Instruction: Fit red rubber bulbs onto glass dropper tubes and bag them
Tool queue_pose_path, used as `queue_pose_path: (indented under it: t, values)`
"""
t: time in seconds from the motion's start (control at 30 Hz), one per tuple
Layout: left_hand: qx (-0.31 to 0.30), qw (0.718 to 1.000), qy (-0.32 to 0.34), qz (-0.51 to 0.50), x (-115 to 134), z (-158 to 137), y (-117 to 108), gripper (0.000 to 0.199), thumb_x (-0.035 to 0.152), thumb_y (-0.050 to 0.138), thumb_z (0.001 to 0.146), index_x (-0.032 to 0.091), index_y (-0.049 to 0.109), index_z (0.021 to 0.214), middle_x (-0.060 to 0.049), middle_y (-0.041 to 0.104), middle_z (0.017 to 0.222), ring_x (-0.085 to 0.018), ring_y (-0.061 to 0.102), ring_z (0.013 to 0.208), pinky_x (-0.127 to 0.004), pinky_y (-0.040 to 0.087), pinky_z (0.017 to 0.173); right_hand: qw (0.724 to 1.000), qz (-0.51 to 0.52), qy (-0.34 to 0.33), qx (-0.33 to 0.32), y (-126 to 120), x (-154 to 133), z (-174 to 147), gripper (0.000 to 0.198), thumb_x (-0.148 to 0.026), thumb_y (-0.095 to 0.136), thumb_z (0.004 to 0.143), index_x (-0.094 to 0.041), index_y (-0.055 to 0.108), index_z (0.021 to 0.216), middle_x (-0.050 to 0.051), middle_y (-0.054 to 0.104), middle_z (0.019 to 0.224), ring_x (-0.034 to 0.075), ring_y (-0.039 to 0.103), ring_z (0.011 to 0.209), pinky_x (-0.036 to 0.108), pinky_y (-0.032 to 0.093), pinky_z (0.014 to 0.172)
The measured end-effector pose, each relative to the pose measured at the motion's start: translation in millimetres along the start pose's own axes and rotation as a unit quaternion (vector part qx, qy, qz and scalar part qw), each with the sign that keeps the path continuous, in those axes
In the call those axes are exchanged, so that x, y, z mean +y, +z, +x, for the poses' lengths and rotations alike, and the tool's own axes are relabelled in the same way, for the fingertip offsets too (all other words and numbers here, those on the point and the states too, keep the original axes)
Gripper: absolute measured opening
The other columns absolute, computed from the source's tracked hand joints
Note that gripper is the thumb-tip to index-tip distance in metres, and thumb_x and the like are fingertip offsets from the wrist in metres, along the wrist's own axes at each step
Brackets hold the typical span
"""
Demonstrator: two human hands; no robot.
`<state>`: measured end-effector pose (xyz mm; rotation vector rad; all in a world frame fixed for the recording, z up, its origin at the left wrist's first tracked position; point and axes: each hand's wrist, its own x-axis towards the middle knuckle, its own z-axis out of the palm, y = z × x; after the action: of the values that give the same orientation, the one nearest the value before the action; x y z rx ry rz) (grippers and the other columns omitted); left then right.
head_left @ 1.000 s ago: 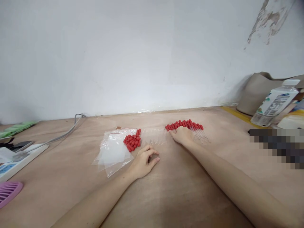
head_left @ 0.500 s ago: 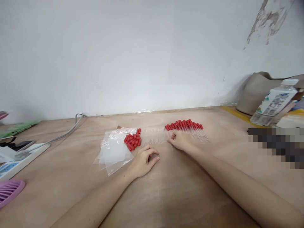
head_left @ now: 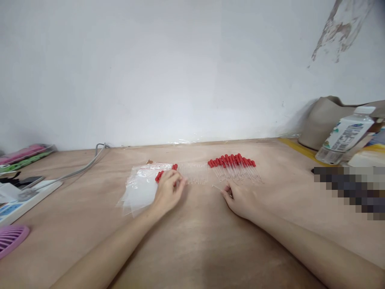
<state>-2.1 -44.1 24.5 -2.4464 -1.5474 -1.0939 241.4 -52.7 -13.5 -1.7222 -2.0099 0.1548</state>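
Observation:
My left hand (head_left: 169, 188) reaches over the pile of red rubber bulbs (head_left: 159, 176), fingers loosely bent and thumb apart; it covers most of the pile. My right hand (head_left: 240, 197) pinches a thin clear dropper tube (head_left: 217, 187), whose narrow end points left; the rest of the tube is hidden by the fingers. Between the hands lies a row of bare clear tubes (head_left: 197, 173). Just beyond my right hand, droppers with red bulbs (head_left: 231, 160) lie side by side, tips towards me.
Clear zip bags (head_left: 140, 186) lie left of the bulbs. A white power strip (head_left: 30, 200), a grey cable (head_left: 84, 168) and a pink slatted object (head_left: 13, 239) are at far left. On the right stand a plastic bottle (head_left: 345, 134) and a grey-beige container (head_left: 315, 120).
My left hand has moved left and forward onto the red bulbs. My right hand has drawn back towards me and right, away from the row, with a tube in its fingers.

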Motion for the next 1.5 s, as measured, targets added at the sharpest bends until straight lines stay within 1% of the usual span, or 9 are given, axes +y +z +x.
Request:
queue_pose_path:
  t: [0.1,0.33,0.57,0.73,0.9,0.97,1.07,1.2,1.5]
  values:
    - [-0.011,0.995,-0.051,0.081,-26,34,-9,0.024,0.025,0.047,0.081,0.018,0.052,0.103,-0.006,0.058,0.094,-0.022,0.051,0.093,-0.034,0.038,0.082,1.0,0.002,-0.022,0.012,2,2,-2,0.016,-0.029,0.042,0.082,-0.02,0.053,0.075,0.003,0.06,0.081,0.017,0.054,0.071,0.026,0.03,0.053]
    - [-0.171,0.963,-0.141,0.154,-76,104,3,0.025,0.029,0.057,0.07,0.018,0.065,0.091,-0.009,0.064,0.096,-0.024,0.057,0.091,-0.03,0.041,0.078,0.994,0.009,-0.093,0.065,-5,-1,-1,0.013,-0.023,0.045,0.08,-0.018,0.052,0.07,0.003,0.058,0.073,0.017,0.051,0.071,0.028,0.034,0.064]
    - [-0.223,0.952,-0.174,0.12,-86,114,19,0.011,0.026,0.065,0.059,0.018,0.067,0.066,-0.005,0.068,0.076,-0.019,0.061,0.071,-0.024,0.043,0.065,0.992,0.022,-0.099,0.08,-2,0,-1,0.013,-0.022,0.045,0.08,-0.018,0.053,0.071,0.003,0.058,0.074,0.017,0.051,0.072,0.028,0.034,0.064]
    - [-0.171,0.967,-0.177,0.071,-80,114,15,0.007,0.022,0.064,0.06,0.016,0.063,0.063,-0.005,0.066,0.072,-0.02,0.06,0.072,-0.026,0.043,0.065,0.992,0.032,-0.097,0.068,-2,0,-1,0.012,-0.022,0.045,0.079,-0.019,0.052,0.071,0.002,0.058,0.073,0.017,0.051,0.071,0.028,0.034,0.064]
    - [-0.053,0.987,-0.154,0.001,-53,88,1,0.023,0.032,0.046,0.08,0.015,0.056,0.091,-0.006,0.063,0.09,-0.016,0.057,0.081,-0.026,0.044,0.072,0.992,0.076,-0.079,0.065,-4,-2,-1,0.015,-0.025,0.041,0.082,-0.02,0.051,0.072,0.002,0.059,0.074,0.017,0.053,0.072,0.028,0.036,0.065]
    - [-0.032,0.981,-0.132,-0.141,-37,63,-1,0.026,0.035,0.045,0.081,0.014,0.052,0.095,-0.004,0.062,0.08,-0.014,0.058,0.072,-0.025,0.046,0.067,0.989,0.109,-0.08,0.061,-5,-3,0,0.015,-0.026,0.039,0.083,-0.02,0.05,0.074,0.002,0.059,0.074,0.016,0.054,0.07,0.028,0.037,0.066]
    - [-0.048,0.935,-0.132,-0.325,-11,22,0,0.029,0.034,0.051,0.079,0.015,0.05,0.101,-0.004,0.061,0.082,-0.013,0.058,0.07,-0.026,0.047,0.066,0.985,0.131,-0.1,0.048,-5,-6,0,0.015,-0.026,0.039,0.083,-0.02,0.05,0.075,0.002,0.06,0.073,0.016,0.055,0.069,0.029,0.039,0.067]
    - [-0.122,0.897,-0.178,-0.385,9,-13,12,0.019,0.027,0.05,0.079,0.015,0.057,0.091,-0.006,0.065,0.084,-0.015,0.061,0.077,-0.031,0.046,0.076,0.974,0.152,-0.157,0.068,1,-9,0,0.017,-0.024,0.039,0.085,-0.019,0.055,0.088,0.004,0.063,0.085,0.016,0.057,0.079,0.029,0.04,0.073]
    - [-0.121,0.896,-0.17,-0.393,10,-27,27,0.024,0.035,0.059,0.075,0.018,0.042,0.074,0.0,0.06,0.065,-0.016,0.063,0.068,-0.025,0.046,0.059,0.958,0.116,-0.253,0.072,6,-20,-4,0.024,-0.024,0.037,0.087,-0.02,0.061,0.092,0.003,0.064,0.082,0.013,0.056,0.07,0.03,0.036,0.076]
